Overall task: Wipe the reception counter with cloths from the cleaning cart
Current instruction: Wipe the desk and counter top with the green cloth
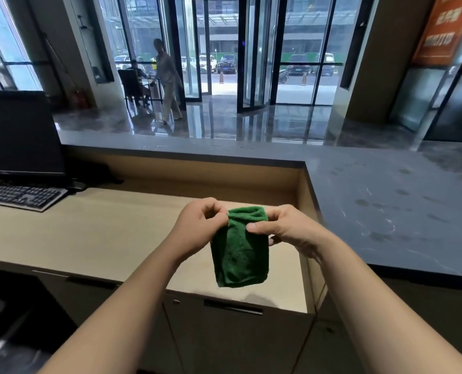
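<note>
- Head view: a folded green microfibre cloth (239,255) hangs above the pale beige tabletop (89,238), beside the dark stone tabletop (386,211)
- left hand (197,228) and right hand (283,228) each pinch its top edge, grip narrow
- looks soft, light, floppy; likely best palmed flat

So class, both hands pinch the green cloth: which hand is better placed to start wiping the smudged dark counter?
Probably the right hand: it holds the green cloth on the side nearest the dark counter, whose smudges lie to its right. The left hand would have to reach across.
</note>
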{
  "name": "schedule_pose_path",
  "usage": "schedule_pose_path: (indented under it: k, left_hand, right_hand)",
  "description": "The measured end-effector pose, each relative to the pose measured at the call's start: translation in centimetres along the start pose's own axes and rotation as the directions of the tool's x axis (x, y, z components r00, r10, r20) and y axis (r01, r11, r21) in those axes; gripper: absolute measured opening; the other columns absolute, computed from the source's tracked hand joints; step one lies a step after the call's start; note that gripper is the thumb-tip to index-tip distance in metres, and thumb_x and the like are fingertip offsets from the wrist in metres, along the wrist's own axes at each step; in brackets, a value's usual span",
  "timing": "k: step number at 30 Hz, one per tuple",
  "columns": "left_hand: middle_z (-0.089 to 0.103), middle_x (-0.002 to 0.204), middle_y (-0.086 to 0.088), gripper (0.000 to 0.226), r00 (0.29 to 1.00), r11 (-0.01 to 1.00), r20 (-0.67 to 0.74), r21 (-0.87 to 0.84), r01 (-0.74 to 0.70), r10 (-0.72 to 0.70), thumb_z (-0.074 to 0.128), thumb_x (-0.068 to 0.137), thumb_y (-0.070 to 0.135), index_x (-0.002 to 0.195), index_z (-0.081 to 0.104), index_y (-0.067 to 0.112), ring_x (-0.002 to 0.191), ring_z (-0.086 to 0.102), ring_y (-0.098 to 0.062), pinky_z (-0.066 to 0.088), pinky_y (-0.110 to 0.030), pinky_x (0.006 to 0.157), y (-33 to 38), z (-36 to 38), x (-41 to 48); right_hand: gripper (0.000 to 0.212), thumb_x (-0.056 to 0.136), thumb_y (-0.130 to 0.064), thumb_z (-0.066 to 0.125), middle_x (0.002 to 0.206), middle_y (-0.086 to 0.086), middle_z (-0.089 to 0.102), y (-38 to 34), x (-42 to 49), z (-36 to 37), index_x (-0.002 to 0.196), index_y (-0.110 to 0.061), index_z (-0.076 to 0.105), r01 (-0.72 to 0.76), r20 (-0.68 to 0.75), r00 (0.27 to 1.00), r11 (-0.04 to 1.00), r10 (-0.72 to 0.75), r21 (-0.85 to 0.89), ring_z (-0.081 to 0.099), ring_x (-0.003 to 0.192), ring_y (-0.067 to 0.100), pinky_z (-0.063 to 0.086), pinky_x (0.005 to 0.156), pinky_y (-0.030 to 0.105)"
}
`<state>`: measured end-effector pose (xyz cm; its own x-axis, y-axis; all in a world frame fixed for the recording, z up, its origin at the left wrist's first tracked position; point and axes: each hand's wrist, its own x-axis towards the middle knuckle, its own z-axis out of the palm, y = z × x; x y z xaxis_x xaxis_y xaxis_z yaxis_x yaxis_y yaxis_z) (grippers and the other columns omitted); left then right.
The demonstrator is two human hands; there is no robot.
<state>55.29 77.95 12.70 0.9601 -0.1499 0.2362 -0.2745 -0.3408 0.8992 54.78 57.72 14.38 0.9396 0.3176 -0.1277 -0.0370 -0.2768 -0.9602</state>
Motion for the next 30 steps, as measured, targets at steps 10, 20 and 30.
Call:
schedule_pose_path:
  k: [10,20,30]
  left_hand:
    - [0.067,0.071,0.004,0.019,0.958,0.997,0.277,0.027,0.068,-0.073,0.067,0.088,0.015,0.082,0.062,0.032,0.07,0.063,-0.011,0.048,-0.027,0.067,-8.8,-2.1,2.9]
    - [0.06,0.064,-0.02,0.007,0.847,0.985,0.512,-0.001,0.17,-0.146,0.067,0.089,0.016,0.09,0.061,0.02,0.061,0.053,-0.015,0.041,-0.027,0.061,-13.6,-2.3,6.5]
    - [0.061,0.071,-0.003,0.012,0.887,0.966,0.384,0.085,0.244,-0.257,0.058,0.092,0.006,0.088,0.062,0.017,0.064,0.054,-0.013,0.043,-0.012,0.053,-18.3,1.9,11.8]
  right_hand:
    - [0.032,0.085,-0.021,0.074,0.083,0.008,0.067,4.3,5.0,3.5,0.102,0.006,0.069,-0.32,-0.106,0.942,0.947,0.318,-0.004,0.056,0.069,0.016,0.044,0.061,0.024]
    - [0.015,0.088,-0.014,0.07,0.081,0.007,0.07,7.9,7.4,6.6,0.093,0.0,0.069,-0.451,-0.237,0.84,0.871,0.488,0.196,0.063,0.067,0.014,0.051,0.058,0.023]
    - [0.006,0.081,-0.018,0.076,0.087,0.008,0.075,14.1,15.0,6.6,0.081,-0.013,0.073,-0.455,-0.537,0.688,0.866,0.488,0.205,0.071,0.085,0.024,0.057,0.084,0.044]
